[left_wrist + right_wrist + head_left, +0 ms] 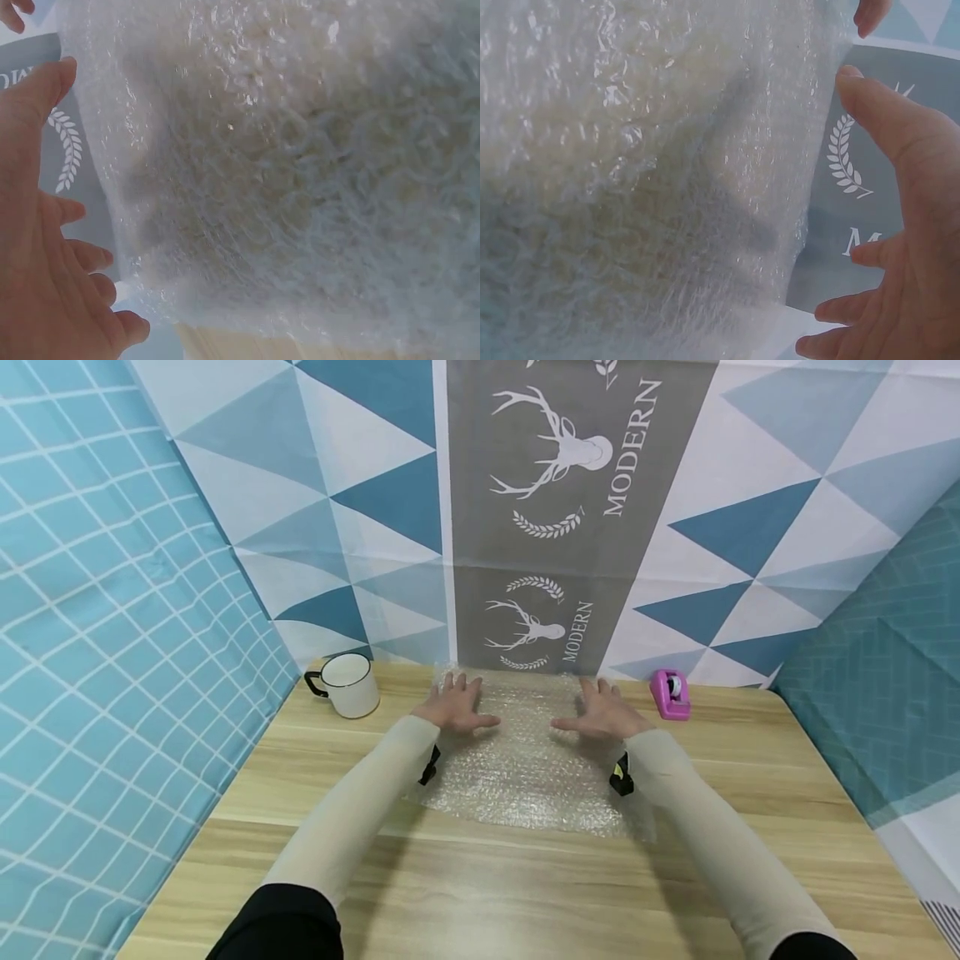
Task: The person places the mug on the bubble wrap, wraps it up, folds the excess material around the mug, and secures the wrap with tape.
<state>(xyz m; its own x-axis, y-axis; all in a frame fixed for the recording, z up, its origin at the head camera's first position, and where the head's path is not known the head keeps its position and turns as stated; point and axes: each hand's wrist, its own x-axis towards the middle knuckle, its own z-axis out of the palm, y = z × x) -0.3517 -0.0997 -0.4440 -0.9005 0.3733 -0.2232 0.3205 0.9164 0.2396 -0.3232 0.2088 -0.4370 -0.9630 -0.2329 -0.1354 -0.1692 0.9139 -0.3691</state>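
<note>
A clear sheet of bubble wrap [525, 777] lies spread on the wooden table, its far edge at the patterned backdrop. Over its far left part is my left hand [453, 706], fingers spread and pointing away, thumb turned inward. My right hand [606, 712] mirrors it at the far right part, also with spread fingers. Neither hand grips anything. Up close in the left wrist view, the bubble wrap [262, 165] fills most of the picture beside the left fingers. The right wrist view has the bubble wrap [630, 165] to the left of the right thumb and fingers.
A white mug [351, 687] with a dark rim and handle stands at the back left of the table [480, 893]. At the back right sits a pink tape dispenser [671, 695]. Patterned cloth [390, 527] rises behind the table, with blue sheets [112, 635] along the sides.
</note>
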